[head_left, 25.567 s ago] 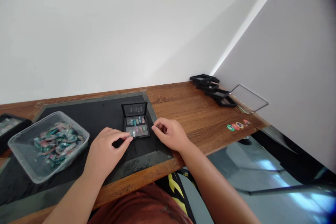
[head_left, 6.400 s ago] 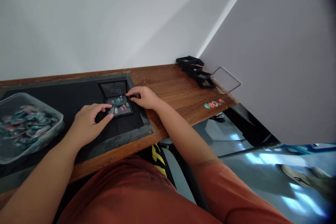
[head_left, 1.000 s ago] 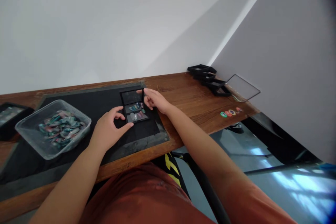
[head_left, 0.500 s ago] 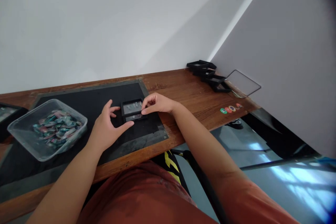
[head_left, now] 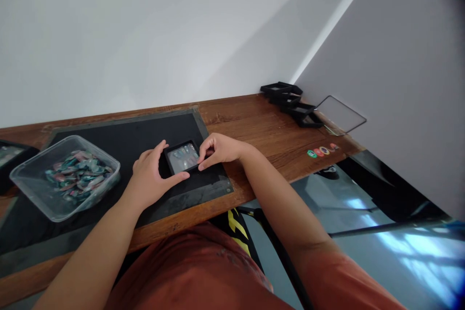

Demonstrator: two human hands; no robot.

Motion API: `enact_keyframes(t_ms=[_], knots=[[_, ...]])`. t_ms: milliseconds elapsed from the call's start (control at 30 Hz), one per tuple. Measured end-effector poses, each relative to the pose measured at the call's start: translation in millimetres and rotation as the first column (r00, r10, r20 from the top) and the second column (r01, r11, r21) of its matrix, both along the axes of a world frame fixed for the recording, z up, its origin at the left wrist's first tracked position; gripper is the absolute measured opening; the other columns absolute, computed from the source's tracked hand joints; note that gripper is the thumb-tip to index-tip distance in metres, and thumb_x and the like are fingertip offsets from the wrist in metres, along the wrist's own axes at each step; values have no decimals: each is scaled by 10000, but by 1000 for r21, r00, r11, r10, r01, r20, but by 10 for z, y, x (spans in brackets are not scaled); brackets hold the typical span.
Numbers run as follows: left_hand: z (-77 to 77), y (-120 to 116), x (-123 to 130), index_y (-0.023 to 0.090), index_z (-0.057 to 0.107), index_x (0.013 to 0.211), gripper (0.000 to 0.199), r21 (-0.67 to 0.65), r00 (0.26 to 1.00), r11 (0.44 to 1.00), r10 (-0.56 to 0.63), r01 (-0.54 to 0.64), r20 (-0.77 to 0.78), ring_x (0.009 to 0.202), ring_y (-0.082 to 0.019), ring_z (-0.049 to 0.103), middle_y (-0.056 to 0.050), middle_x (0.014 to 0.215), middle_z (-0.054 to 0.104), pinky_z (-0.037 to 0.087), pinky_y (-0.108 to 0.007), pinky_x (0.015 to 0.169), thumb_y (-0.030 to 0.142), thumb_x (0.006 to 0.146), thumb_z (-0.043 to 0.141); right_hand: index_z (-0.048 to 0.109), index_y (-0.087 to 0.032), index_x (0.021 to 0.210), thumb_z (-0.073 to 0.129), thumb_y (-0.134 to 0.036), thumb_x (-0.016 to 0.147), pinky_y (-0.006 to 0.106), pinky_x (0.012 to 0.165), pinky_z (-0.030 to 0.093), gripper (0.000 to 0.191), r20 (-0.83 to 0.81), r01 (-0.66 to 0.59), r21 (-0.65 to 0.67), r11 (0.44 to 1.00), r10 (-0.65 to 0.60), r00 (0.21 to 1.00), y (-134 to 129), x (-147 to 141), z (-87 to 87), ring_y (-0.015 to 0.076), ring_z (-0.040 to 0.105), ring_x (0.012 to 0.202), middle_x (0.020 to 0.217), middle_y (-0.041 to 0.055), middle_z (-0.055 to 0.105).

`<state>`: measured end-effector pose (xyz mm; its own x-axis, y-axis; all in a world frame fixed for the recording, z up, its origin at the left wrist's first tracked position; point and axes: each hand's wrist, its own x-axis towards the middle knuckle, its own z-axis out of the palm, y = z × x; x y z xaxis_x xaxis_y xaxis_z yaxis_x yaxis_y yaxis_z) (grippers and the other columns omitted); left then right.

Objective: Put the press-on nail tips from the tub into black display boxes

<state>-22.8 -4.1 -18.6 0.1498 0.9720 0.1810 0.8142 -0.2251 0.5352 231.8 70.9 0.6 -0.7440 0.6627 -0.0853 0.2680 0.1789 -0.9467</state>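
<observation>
Bracketing a small black case with both hands

Lying near the centre of the frame, the small black case rests on a dark mat, its clear-windowed lid down; a few pale, coloured pieces show blurrily through the window. The left hand is spread wide around the case's left side — thumb along the lower edge, forefinger by the upper-left corner. The right hand is narrow, thumb and forefinger drawn close together at the right edge of the case; whether they grip it or only touch it, I cannot tell.

At the left of the frame a clear plastic tub holds a heap of teal and pinkish pieces, and a larger black case is cut off by the left border. Toward the upper right — against the wall — several black cases overlap in a loose pile, with a thin metal frame just beside them. Below that, a row of round stickers sits on the wooden tabletop.
</observation>
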Motion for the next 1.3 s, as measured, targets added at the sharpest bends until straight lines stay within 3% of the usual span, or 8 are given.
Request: enact_keyframes(t_ms=[300, 400, 467, 533, 667, 1000, 1133, 1300], knots=[[23, -6, 17, 216, 426, 1539, 985, -12, 1000, 1000, 14, -14, -20, 1406, -399, 485, -156, 1489, 597, 350, -602, 1163, 677, 729, 745, 785, -141, 762, 898, -358, 644, 251, 616, 351, 272, 14, -17, 35, 999, 17, 1000, -12, 1, -11, 96, 514, 643, 719, 2, 700], [16, -6, 10, 226, 408, 1551, 998, -17, 1000, 1000, 12, -12, -10, 1413, -392, 480, -146, 1496, 595, 345, -595, 1171, 692, 730, 733, 773, -135, 793, 889, -357, 669, 250, 592, 298, 279, 26, -48, 75, 996, 46, 999, -11, 16, 5, 75, 424, 596, 621, -53, 558], [11, -9, 1, 230, 389, 1561, 1021, -14, 1000, 1000, 6, -6, -4, 1405, -386, 488, -141, 1493, 597, 347, -589, 1172, 700, 724, 736, 756, -136, 907, 882, -311, 684, 246, 584, 268, 310, 27, -79, 101, 992, 76, 997, -11, 35, 18, 63, 361, 572, 598, -98, 428], [14, -15, -3, 222, 366, 1573, 1069, -13, 1000, 1000, -1, 1, -9, 1407, -389, 483, -148, 1493, 593, 348, -588, 1174, 709, 703, 751, 699, -146, 1038, 865, -238, 693, 236, 588, 278, 394, 10, -86, 115, 990, 85, 996, -11, 56, 29, 60, 360, 575, 629, -116, 395], [41, -34, 9, 199, 408, 1551, 1066, -26, 1000, 1000, 8, -8, -2, 1414, -404, 466, -175, 1486, 579, 332, -603, 1183, 726, 688, 748, 599, -168, 1067, 835, -182, 704, 220, 581, 323, 433, -21, -37, 104, 994, 39, 999, -18, 80, 35, 59, 416, 580, 676, -111, 475], [13, 29, -53, 248, 614, 1369, 736, -87, 961, 993, 100, -80, 259, 1327, -346, 547, -127, 1397, 621, 407, -545, 1141, 723, 807, 639, 468, -201, 1121, 856, -268, 699, 207, 480, 294, 577, -179, 159, 23, 987, -153, 972, -67, 47, 113, 32, 411, 478, 804, -32, 701], [-8, 54, -68, 224, 602, 1390, 727, -93, 948, 993, 100, -76, 301, 1327, -330, 548, -130, 1409, 625, 395, -532, 1153, 701, 841, 623, 434, -215, 1085, 860, -263, 679, 209, 501, 298, 591, -209, 232, 103, 967, -207, 956, -47, 3, 55, 37, 386, 507, 799, -63, 649], [-18, 62, -73, 229, 609, 1390, 708, -89, 951, 994, 92, -68, 295, 1310, -334, 553, -128, 1390, 638, 396, -539, 1149, 695, 857, 601, 460, -219, 1084, 882, -301, 675, 226, 580, 343, 594, -118, 255, 255, 933, -232, 965, -10, -36, -63, 69, 419, 587, 762, -88, 564]])
